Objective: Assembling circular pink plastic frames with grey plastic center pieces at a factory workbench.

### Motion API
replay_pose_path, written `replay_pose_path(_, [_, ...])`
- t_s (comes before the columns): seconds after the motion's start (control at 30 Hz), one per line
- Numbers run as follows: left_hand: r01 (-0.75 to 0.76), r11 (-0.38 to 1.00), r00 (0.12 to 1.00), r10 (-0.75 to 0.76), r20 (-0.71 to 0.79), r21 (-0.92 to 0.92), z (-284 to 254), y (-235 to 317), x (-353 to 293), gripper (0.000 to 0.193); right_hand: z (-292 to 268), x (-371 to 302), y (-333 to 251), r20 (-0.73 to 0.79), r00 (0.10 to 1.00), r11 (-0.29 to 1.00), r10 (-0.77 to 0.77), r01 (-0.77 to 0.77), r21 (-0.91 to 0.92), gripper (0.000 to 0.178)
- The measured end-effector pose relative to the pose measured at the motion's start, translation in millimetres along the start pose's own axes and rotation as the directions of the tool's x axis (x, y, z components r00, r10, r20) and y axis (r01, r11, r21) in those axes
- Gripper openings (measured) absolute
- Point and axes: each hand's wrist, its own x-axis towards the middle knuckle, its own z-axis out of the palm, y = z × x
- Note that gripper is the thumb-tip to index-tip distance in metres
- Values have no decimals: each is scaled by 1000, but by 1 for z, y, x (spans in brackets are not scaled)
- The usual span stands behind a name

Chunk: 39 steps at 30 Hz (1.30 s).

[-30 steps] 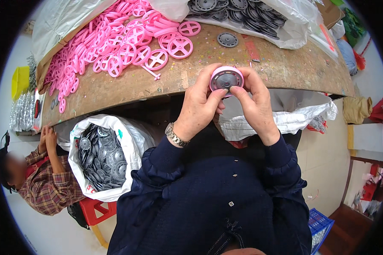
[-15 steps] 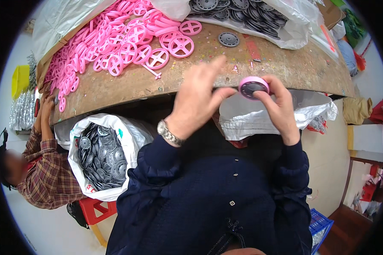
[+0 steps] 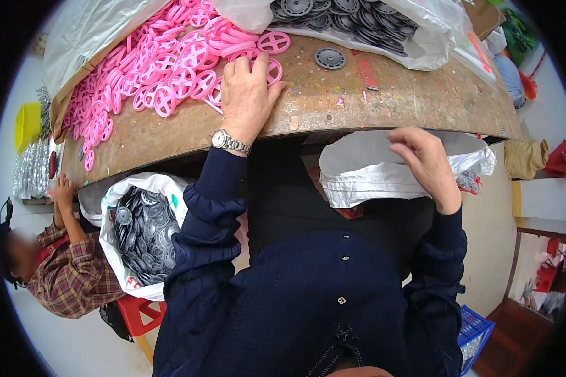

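My left hand point(image 3: 245, 103) is over the near right edge of a heap of pink spoked wheel rings point(image 3: 182, 81), its fingertips on one pink ring point(image 3: 274, 71) and its thumb spread out. Part of that ring is hidden under the fingers. My right hand point(image 3: 426, 164) hovers above an open white sack point(image 3: 371, 182) at the table's front edge, fingers loosely bent with nothing visible in them. A single dark grey disc point(image 3: 330, 58) lies flat on the wooden table point(image 3: 321, 103), to the right of my left hand.
More grey discs point(image 3: 377, 28) are heaped on white plastic at the back. A white sack of grey discs point(image 3: 141, 235) stands at my left, beside a red stool point(image 3: 138, 314). A person in a plaid shirt point(image 3: 78, 276) sits at the far left. A blue crate point(image 3: 475, 333) is at lower right.
My left hand has moved left onto the pink rings. The pink-rimmed grey wheel has left my right hand and is out of sight; that hand has moved slightly down and right.
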Motion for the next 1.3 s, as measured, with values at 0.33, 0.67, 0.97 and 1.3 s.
replay_pose_path(0.33, [308, 530, 948, -237, 211, -790, -37, 27, -14, 52, 36, 110, -3, -269, 889, 907, -372, 287, -308, 28])
replay_pose_path(0.67, [450, -626, 777, -77, 625, -636, -39, 26, -38, 55, 68, 160, 11, -197, 898, 812, -393, 238, -532, 26])
replay_pose_path(0.97, [493, -534, 755, -130, 643, -687, -36, 32, -37, 45, 52, 155, -9, -472, 840, 949, -266, 143, -280, 15])
replay_pose_path(1.3, [519, -458, 774, -106, 624, -722, -38, 57, -35, 36, 61, 98, -48, -206, 972, 842, 109, 20, 539, 11])
